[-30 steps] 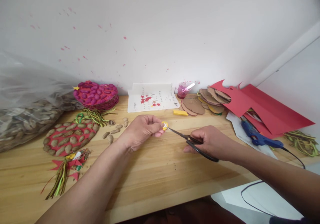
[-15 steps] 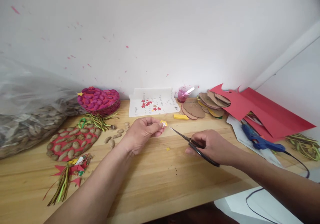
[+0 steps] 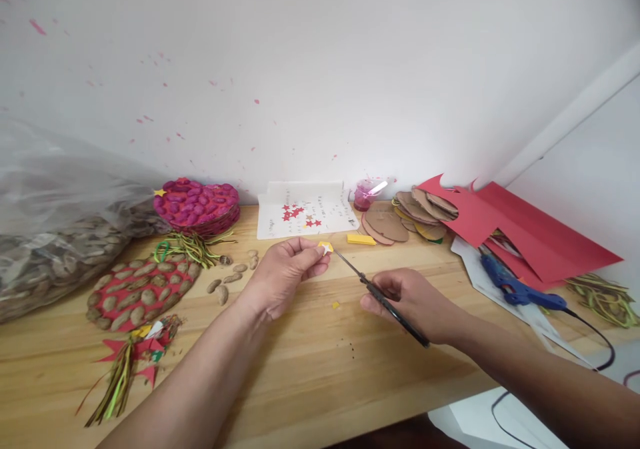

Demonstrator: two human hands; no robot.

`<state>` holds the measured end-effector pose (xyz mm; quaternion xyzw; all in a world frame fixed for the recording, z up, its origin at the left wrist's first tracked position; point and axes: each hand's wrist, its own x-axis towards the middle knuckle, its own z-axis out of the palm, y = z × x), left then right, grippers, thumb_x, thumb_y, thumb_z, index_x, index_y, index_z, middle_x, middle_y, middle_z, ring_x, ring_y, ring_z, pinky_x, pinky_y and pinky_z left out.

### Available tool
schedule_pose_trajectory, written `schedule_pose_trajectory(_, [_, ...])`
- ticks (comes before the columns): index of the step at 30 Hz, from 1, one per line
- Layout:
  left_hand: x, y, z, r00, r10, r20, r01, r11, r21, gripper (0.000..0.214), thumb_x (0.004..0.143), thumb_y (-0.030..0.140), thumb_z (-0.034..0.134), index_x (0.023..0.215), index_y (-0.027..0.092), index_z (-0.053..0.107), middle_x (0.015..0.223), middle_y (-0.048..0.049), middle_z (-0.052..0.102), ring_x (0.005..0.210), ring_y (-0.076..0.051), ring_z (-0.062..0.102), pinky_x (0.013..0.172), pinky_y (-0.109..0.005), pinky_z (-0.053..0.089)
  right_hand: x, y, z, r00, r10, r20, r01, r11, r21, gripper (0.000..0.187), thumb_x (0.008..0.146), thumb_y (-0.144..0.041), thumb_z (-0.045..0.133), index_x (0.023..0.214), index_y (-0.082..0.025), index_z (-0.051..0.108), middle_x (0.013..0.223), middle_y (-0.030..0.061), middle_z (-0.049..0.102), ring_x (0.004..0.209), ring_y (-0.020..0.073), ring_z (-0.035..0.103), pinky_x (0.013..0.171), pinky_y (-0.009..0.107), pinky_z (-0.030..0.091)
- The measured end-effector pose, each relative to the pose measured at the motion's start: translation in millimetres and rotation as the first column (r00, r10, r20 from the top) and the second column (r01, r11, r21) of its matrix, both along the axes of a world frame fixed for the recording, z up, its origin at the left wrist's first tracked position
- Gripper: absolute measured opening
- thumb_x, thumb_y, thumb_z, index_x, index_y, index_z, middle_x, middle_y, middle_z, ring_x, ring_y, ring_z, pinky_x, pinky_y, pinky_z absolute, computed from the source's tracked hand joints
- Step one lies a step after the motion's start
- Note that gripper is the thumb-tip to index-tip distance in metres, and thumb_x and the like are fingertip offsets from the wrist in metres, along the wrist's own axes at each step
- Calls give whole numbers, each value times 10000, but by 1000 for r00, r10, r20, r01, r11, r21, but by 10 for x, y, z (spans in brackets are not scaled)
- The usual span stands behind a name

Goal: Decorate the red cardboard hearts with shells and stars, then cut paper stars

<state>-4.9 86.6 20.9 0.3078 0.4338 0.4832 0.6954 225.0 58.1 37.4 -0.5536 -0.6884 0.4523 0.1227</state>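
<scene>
Between thumb and fingers, my left hand (image 3: 293,267) pinches a small yellow piece of paper (image 3: 327,245) that bears a white star shape. My right hand (image 3: 407,302) is wrapped round black-handled scissors (image 3: 383,299), whose blades look closed or nearly so. The tip of the blades lies at the right edge of the yellow paper; whether it touches, I cannot tell. Below the hands a tiny yellow scrap (image 3: 336,305) lies on the wooden table (image 3: 310,382). Behind them, red paper stars (image 3: 293,213) rest on a white sheet (image 3: 270,225).
On the left are a bag of peanuts (image 3: 60,249), a red disc with glued peanuts (image 3: 143,289) and a pink-painted stack (image 3: 200,202). Toward the right stand a cup of pink paint (image 3: 364,195), cardboard discs (image 3: 387,224), red paper (image 3: 545,235) and a corded blue glue gun (image 3: 520,289).
The scissors have moved left to the paper's edge, and their handles and blades have come together. My left hand keeps its pinch on the paper. The camera view has shifted slightly.
</scene>
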Motion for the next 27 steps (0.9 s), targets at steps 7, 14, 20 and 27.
schedule_pose_trajectory(7, [26,-23,5,1000,11,20,-11,1000,-4,344,564,312,919,712,126,671,769,-27,713,685,-85,634,723,-217,535,-64,-25,9,1000,-12,-15,12,1000,-14,425,801,-479,689,630,-206,411,619,-60,313,570,108,297,503,255,236])
schedule_pose_trajectory(14, [39,-40,29,1000,7,23,-7,1000,-6,344,560,309,922,688,129,658,772,-39,716,676,-89,628,743,-240,544,-117,-47,53,999,-51,0,51,998,-44,428,789,-510,692,626,-208,437,565,-56,388,507,105,385,463,243,267])
schedule_pose_trajectory(20, [44,-43,44,999,-3,35,3,1000,-15,335,554,299,926,681,125,670,747,-35,714,669,-87,630,722,-222,545,-102,-63,54,997,-83,-1,83,993,-80,398,788,-486,700,644,-203,460,580,-51,411,497,103,416,453,238,283])
schedule_pose_trajectory(27, [55,-44,16,998,-10,55,10,1000,-4,365,533,316,937,693,115,678,749,-37,716,669,-84,637,698,-199,538,-84,-83,27,996,-89,-16,87,992,-88,418,788,-476,707,632,-205,430,586,-54,376,508,103,408,454,235,277])
